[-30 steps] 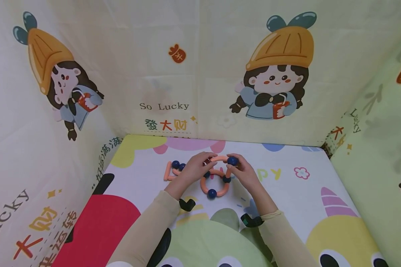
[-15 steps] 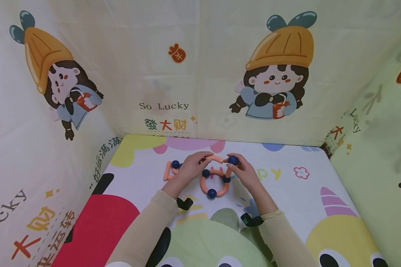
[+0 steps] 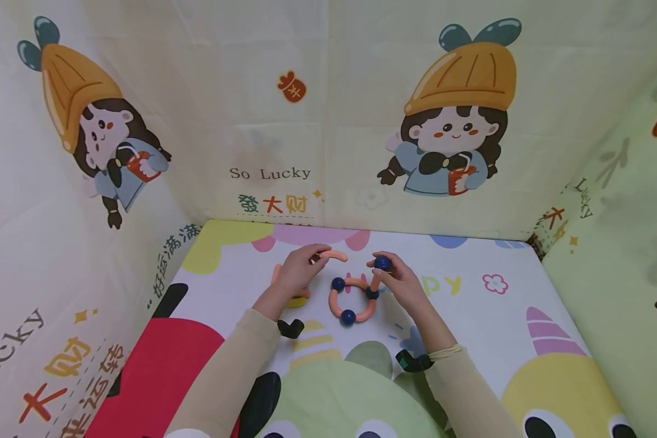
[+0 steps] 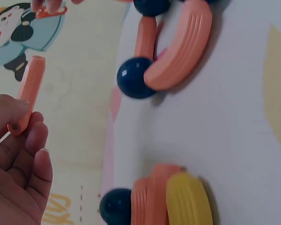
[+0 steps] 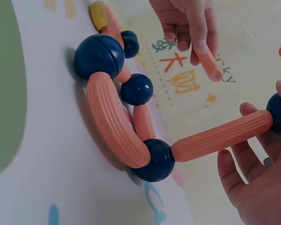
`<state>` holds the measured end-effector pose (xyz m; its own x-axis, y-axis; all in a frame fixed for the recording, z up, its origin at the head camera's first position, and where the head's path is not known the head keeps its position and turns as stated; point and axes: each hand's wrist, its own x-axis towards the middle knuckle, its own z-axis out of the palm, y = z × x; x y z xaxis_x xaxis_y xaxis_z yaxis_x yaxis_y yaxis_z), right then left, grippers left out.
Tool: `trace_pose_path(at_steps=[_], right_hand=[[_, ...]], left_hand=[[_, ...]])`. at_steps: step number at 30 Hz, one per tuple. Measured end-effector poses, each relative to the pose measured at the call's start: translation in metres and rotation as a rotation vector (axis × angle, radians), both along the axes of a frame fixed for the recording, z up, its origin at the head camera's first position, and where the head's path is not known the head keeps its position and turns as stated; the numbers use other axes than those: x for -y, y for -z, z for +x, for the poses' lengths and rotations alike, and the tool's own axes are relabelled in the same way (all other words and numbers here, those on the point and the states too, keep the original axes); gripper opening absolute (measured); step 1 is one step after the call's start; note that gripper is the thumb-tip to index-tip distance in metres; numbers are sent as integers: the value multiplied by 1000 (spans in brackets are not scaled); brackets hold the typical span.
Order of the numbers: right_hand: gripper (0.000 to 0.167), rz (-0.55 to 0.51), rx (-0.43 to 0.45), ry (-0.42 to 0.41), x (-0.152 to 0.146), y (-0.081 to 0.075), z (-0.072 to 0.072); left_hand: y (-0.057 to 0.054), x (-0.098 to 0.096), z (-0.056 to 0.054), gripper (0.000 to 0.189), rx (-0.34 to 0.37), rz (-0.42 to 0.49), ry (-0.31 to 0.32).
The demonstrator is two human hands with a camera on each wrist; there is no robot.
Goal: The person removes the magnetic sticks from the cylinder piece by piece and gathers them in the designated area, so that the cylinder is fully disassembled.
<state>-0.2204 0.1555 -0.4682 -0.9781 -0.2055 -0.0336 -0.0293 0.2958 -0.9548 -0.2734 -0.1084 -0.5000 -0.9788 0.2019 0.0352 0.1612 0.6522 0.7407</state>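
Salmon curved rod (image 3: 336, 256): pinched near one end between thumb and fingers of left hand (image 3: 298, 271); other end free, pointing toward right hand (image 3: 401, 280).
Left-hand grasp: thumb pressed against rod, remaining fingers loosely bent.
Right-hand grasp: fingers and thumb curled round navy ball (image 3: 382, 263).
Straight rod (image 5: 220, 136): salmon, running from gripped ball down to one ball of ring (image 3: 333, 301); touching both.
Ring location: lying on printed table cover (image 3: 460, 322), below and between both hands.
Count, ring: three navy balls, three curved salmon rods.
Count, hands: one curved rod at left; one ball, with straight rod attached, at right.
Count, side group (image 4: 152, 199): one yellow piece (image 4: 189, 201), two navy balls per right wrist view; salmon rods overlapping, total not readable.
Side group location: on table cover, partly hidden behind left hand in head view.
Arm pose: both stretched forward in beige sleeves (image 3: 221, 359), hands apart, fingertips turned inward.
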Motion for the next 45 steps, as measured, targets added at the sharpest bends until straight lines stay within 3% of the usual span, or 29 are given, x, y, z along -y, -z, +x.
trace_pose_path(at_steps=[2, 5, 8, 13, 20, 28, 35, 45], right_hand=[[39, -5, -1, -2, -2, 5, -3], [40, -19, 3, -1, -5, 19, -10], [41, -31, 2, -1, -8, 29, -16], [41, -40, 6, 5, -8, 33, -17], [37, -25, 22, 27, -6, 33, -17], [40, -20, 26, 30, -6, 33, -17], [41, -25, 17, 30, -6, 33, -17], [48, -26, 10, 24, -5, 34, -17]], left_hand=[[1, 7, -2, 38, 50, 20, -23], [2, 18, -5, 35, 190, 116, -72], [2, 29, -6, 35, 286, 209, -105], [9, 45, -10, 37, 367, 309, -140], [28, 65, -21, 37, 250, 110, -181], [39, 72, -25, 37, 303, 159, -198], [40, 73, -26, 35, 256, 69, -179], [44, 74, -30, 36, 266, 20, -178]])
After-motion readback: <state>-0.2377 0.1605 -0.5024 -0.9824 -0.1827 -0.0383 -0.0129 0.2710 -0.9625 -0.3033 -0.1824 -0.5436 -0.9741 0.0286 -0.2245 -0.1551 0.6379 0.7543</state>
